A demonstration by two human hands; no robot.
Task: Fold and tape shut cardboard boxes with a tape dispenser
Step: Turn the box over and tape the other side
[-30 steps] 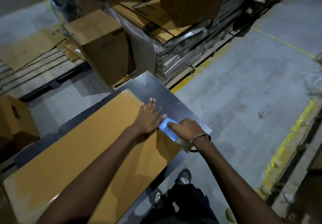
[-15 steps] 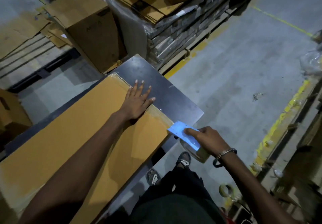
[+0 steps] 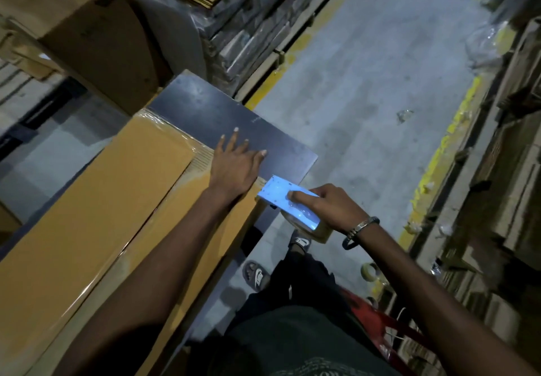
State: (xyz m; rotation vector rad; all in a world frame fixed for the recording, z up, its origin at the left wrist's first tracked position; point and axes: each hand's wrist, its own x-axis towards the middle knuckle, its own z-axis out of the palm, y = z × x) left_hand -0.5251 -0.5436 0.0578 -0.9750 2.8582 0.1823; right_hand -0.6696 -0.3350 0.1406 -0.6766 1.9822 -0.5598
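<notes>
Left hand [image 3: 237, 168] lies flat, fingers spread, pinning the long flat brown cardboard box [image 3: 96, 209] on the dark tabletop [image 3: 222, 112]; right hand [image 3: 328, 209] grips the pale-blue tape dispenser [image 3: 285, 200] at four o'clock – stiff, light card, best held at its edges

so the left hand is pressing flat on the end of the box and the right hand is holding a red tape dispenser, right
Not quite: the head view shows the tape dispenser is light blue, not red. The rest holds: the left hand presses flat on the box end, the right hand holds the dispenser.
</notes>
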